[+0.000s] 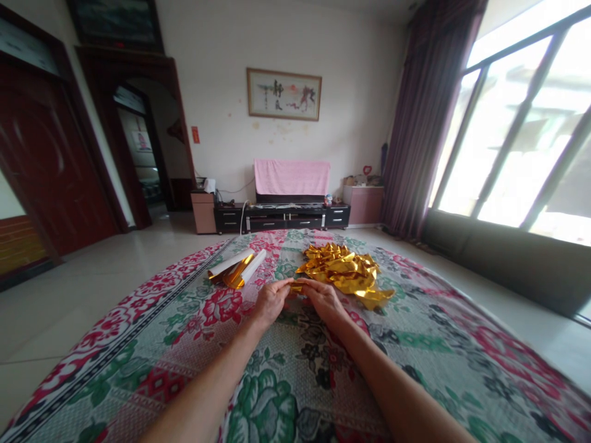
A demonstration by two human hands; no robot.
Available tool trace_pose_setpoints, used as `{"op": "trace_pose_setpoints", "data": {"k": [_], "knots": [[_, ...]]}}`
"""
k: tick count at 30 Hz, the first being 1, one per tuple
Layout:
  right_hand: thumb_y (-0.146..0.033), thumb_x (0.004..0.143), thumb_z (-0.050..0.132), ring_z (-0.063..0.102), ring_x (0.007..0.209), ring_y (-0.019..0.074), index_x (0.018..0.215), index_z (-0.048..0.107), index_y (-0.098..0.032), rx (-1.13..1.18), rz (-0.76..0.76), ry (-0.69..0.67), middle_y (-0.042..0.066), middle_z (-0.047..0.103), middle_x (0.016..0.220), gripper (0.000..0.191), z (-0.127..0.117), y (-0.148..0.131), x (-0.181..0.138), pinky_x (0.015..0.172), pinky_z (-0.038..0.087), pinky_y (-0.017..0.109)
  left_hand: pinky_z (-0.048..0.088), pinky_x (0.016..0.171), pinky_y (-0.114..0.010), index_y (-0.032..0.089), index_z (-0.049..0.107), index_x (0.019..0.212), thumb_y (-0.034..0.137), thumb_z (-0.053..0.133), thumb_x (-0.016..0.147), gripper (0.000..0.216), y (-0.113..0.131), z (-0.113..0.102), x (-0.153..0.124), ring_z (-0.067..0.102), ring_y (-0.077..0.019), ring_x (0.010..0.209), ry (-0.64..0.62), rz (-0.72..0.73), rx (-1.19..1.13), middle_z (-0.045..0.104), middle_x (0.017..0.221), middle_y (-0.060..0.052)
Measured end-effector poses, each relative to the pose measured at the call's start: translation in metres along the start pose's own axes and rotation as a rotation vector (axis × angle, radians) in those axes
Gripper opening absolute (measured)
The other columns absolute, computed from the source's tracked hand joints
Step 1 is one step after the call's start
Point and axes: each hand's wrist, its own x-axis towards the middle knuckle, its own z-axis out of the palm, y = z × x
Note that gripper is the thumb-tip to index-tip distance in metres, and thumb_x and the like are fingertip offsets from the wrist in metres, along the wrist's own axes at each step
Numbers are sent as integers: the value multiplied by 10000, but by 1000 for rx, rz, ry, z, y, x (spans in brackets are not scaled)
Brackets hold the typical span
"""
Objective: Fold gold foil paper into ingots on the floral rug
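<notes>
Over the middle of the cloth-covered table, my left hand (272, 299) and my right hand (323, 299) meet at the fingertips. Both are closed on a small piece of gold foil paper (297, 288), gripped from either side; most of it is hidden by my fingers. Just beyond my right hand lies a heap of folded gold foil paper pieces (346, 271), shiny and crumpled together. Ahead of my left hand, curled sheets of gold foil paper (237, 271) rest on the cloth, their white backs partly showing.
A flowered cloth (194, 369) in green, red and grey covers the table. Past its far edge stands a low black TV cabinet (286, 220), with a pink cloth (292, 178) draped over the screen. A purple curtain (415, 123) and a window are at the right, doors at the left.
</notes>
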Motion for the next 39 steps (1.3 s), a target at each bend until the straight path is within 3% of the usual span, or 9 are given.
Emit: {"op": "trace_pose_setpoints", "data": {"k": [9, 14, 20, 29, 35, 39], "knots": [[-307, 730, 520, 572, 709, 140, 990, 691, -165, -17, -31, -43, 41, 681, 869, 342, -2, -10, -3, 638, 449, 247, 469, 529, -199, 160, 607, 1115, 229, 478, 795, 351, 1, -2, -1, 642, -165, 795, -16, -18, -11, 689, 968, -63], [-332, 723, 527, 579, 721, 146, 990, 689, -176, 20, 20, 3, 34, 681, 874, 349, -1, -10, -3, 645, 457, 251, 469, 557, -187, 156, 611, 1112, 238, 489, 790, 354, 1, -1, -1, 637, -153, 809, -31, 2, 2, 692, 963, -56], [-327, 711, 545, 569, 703, 141, 980, 692, -163, -15, -40, -45, 32, 683, 859, 348, -1, -13, -5, 656, 440, 252, 465, 520, -188, 148, 588, 1144, 229, 458, 805, 372, 5, -1, -2, 643, -160, 792, -26, -47, -36, 700, 916, -64], [-335, 727, 537, 581, 727, 144, 989, 688, -184, 50, 24, -15, 31, 682, 877, 338, -1, -11, -4, 648, 446, 246, 467, 548, -192, 154, 604, 1125, 244, 483, 789, 368, 6, -3, -4, 635, -160, 799, -61, -29, -22, 700, 895, -52], [-348, 729, 544, 575, 757, 159, 999, 688, -184, 3, -20, -89, 35, 677, 898, 347, -2, -8, -3, 711, 458, 280, 456, 532, -197, 165, 602, 1134, 265, 481, 789, 378, 10, -6, -5, 629, -166, 791, -65, -33, -23, 696, 905, -52], [-333, 732, 527, 561, 699, 140, 983, 692, -168, 1, -13, -68, 32, 679, 861, 343, -2, -11, -4, 655, 438, 253, 454, 551, -196, 172, 614, 1118, 269, 498, 779, 371, 11, -6, -7, 621, -163, 797, -92, -13, -8, 694, 900, -41]]}}
